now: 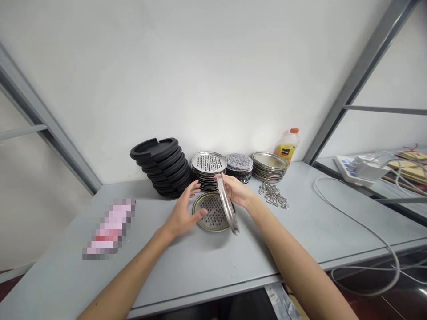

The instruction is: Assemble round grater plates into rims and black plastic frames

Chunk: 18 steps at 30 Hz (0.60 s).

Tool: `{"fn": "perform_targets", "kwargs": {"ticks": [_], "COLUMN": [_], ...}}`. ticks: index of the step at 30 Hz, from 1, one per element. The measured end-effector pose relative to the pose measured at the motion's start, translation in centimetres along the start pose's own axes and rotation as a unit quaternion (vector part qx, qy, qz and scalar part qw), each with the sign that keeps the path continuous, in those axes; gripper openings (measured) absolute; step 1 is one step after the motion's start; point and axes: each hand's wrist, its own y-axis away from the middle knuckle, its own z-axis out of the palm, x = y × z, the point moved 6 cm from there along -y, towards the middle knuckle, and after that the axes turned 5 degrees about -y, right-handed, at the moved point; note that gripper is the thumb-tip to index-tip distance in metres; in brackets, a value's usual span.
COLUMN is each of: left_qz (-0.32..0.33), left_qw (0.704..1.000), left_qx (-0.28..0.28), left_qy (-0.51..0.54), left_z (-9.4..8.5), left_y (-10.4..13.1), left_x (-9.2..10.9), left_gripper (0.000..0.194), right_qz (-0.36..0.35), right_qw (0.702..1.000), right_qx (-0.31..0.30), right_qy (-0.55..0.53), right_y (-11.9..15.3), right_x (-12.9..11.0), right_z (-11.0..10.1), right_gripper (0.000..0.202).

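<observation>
My right hand (238, 190) grips a round metal disc (227, 206) by its upper rim and holds it nearly on edge. Below and to the left, a round perforated grater plate (213, 217) with a raised rim lies on the table. My left hand (183, 213) is open, fingers spread and thumb over that plate's left side. Behind my hands stand a stack of round metal graters (208, 163), a second stack of perforated discs (239, 162) and a pile of plain round lids (270, 161). The face of the held disc is mostly turned from view.
Black ring-shaped bases (163, 169) form a tall stack at the back left. Metal hooks (273, 195) lie loose on the right. A bottle with an orange cap (287, 146) stands by the wall. A white cable (358, 229) crosses the grey table (187, 275). A blurred pink object (111, 226) lies left.
</observation>
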Motion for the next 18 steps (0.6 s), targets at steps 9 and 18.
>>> {"fn": "perform_targets", "kwargs": {"ticks": [9,18], "left_qz": [0.082,0.069], "left_qw": [0.988,0.988], "left_qx": [-0.053,-0.024], "left_qy": [-0.121,-0.135], "left_z": [0.9,0.8], "left_y": [0.7,0.7], "left_x": [2.0,1.7], "left_gripper": [0.136,0.136], "right_qz": [0.022,0.049], "right_qw": [0.998,0.988], "right_qx": [0.027,0.115], "right_qy": [0.050,0.088], "right_y": [-0.2,-0.6], "right_x": [0.7,2.1], "right_z": [-0.7,-1.9], "right_gripper": [0.034,0.034]}}
